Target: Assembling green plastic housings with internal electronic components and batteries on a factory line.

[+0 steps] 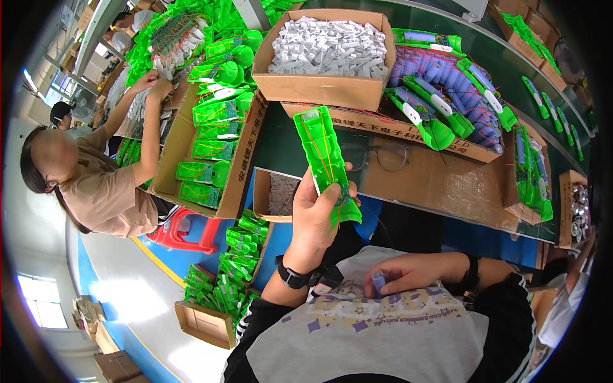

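Observation:
My left hand (311, 220) grips a bright green plastic housing (321, 143) by its lower end, with the thumb across its hollow face. Red and yellow wires run along the inside of this housing, which is held upright above the table's near edge. Close to my shirt, my right hand (412, 273) is closed around a purple cylindrical battery cell (378, 281); only the cell's end shows between the fingers. Beyond the hands, a shallow cardboard box (447, 148) holds rows of purple cells, with several green housings lying over them.
A carton (313, 91) of small white parts stands at the back. Left of it is a carton (239, 163) of green housings. Eyeglasses (391, 157) lie on cardboard. A co-worker (105, 185) sits at far left, near a red stool (185, 236). More green housings (239, 265) are stacked lower left.

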Available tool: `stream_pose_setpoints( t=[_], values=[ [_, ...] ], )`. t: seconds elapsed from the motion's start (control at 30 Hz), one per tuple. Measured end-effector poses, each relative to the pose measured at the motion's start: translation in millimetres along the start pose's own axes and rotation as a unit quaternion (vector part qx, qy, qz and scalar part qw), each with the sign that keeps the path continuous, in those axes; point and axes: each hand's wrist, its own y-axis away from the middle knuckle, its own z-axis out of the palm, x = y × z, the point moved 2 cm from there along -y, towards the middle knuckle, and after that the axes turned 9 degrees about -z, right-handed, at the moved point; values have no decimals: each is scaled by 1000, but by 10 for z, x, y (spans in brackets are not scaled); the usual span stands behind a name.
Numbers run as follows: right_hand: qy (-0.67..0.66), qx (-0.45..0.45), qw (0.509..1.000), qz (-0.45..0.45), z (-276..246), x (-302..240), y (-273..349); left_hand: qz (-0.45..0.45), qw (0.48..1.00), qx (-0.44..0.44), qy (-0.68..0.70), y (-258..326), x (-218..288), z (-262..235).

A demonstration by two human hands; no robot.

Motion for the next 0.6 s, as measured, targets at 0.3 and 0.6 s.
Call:
stream_pose_setpoints(
  t=[0.3,0.6],
  values=[
    [226,-14,974,8,-81,-683,96,23,998,-14,-49,19,-91,15],
    [294,412,843,-181,-171,-1169,-186,39,989,16,-144,54,-232,69]
  ],
)
